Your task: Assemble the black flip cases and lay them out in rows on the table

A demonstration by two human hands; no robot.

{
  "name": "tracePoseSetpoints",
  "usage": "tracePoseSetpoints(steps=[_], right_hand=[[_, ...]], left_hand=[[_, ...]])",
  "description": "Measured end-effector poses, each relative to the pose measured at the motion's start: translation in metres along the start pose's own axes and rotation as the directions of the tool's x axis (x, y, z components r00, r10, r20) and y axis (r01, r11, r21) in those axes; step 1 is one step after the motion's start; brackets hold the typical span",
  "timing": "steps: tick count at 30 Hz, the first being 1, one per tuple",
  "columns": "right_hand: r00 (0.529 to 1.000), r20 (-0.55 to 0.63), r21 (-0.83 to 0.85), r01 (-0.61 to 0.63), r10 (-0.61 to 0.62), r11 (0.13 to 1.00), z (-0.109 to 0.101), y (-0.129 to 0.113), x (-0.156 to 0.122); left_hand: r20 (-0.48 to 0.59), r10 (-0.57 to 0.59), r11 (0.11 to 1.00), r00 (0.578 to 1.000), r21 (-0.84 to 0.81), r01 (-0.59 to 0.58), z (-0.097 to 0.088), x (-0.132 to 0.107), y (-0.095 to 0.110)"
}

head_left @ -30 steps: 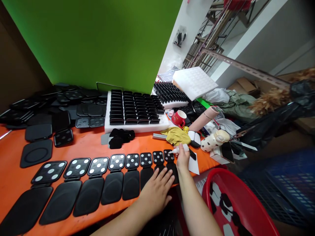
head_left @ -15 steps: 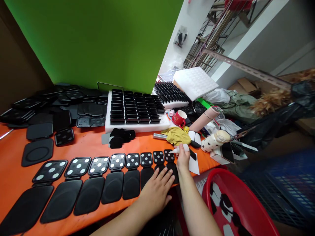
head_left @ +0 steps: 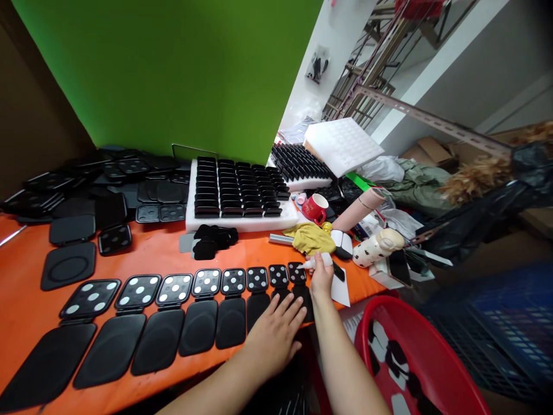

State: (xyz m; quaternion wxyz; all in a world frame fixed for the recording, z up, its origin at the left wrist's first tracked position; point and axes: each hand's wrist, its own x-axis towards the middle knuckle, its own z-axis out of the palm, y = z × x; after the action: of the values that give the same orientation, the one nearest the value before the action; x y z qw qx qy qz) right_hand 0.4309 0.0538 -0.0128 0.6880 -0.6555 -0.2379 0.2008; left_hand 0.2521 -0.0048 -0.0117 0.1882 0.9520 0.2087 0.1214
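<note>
Two arms are in shot, both the person's own, and both are bare. The left hand point(head_left: 274, 337) is uncovered, broad across the back, with softly rounded knuckles. Its fingers point(head_left: 288, 311) are short and taper to the tips, and the nails are too small to read from here. The left forearm point(head_left: 216, 392) is bare skin, smooth all the way to the bottom edge. The right hand point(head_left: 322, 280) is bare too and looks narrower, above a slim wrist point(head_left: 320, 305). The right forearm point(head_left: 345, 369) is also bare and thickens toward the elbow. Whatever is worn higher up lies out of view.
</note>
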Motion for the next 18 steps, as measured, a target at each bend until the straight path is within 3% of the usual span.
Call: tracePoseSetpoints(steps=[18], right_hand=[[1.000, -0.017, -0.060, -0.015, 0.014, 0.998, -0.012, -0.009, -0.017]], left_hand=[[-0.012, 0.009, 1.000, 1.000, -0.002, -0.009, -0.005, -0.001, 0.001]])
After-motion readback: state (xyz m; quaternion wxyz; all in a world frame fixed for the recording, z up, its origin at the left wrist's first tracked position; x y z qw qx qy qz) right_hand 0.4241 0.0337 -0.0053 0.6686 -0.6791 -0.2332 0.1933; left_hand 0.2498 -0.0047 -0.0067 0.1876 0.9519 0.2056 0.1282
